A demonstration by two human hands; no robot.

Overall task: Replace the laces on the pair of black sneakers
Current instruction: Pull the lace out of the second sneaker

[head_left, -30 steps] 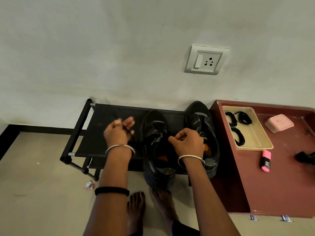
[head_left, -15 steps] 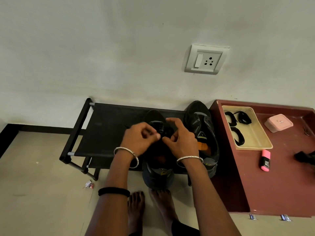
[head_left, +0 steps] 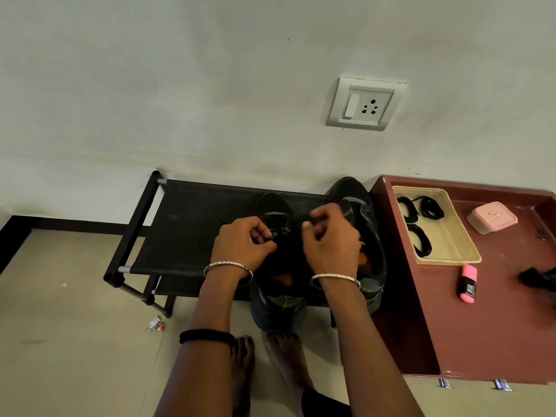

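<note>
- The worked sneaker (head_left: 279,308) is set on the black fabric rack (head_left: 192,224) with its toe toward the wall; its heel juts past the rack's front edge.
- The second sneaker (head_left: 352,191) is placed just beside it on the same rack, close against the side of the maroon table (head_left: 496,326).
- The left hand (head_left: 240,245) is held over the worked sneaker's tongue with its fingers curled in, and a bit of black lace (head_left: 274,234) is pinched at the fingertips.
- The right hand (head_left: 331,239) is raised between the two sneakers with its fingers also curled. Thumb and forefinger are pressed together on what appears to be the other end of the lace, though that strand is hard to make out against the dark shoes.
- A silver bangle is worn on each wrist, and a black band is worn higher on the left forearm.
- A cream tray (head_left: 469,254) is laid on the table, and three coiled black laces (head_left: 421,242) are kept inside it.
- A pink box (head_left: 492,216) is set beyond the tray, and a pink highlighter (head_left: 467,284) lies near the tray's front corner.
- Two bare feet are seen on the floor below the worked sneaker, and a paper scrap (head_left: 156,324) lies by the rack's leg.
- A wall socket (head_left: 364,103) is mounted above the sneakers.
</note>
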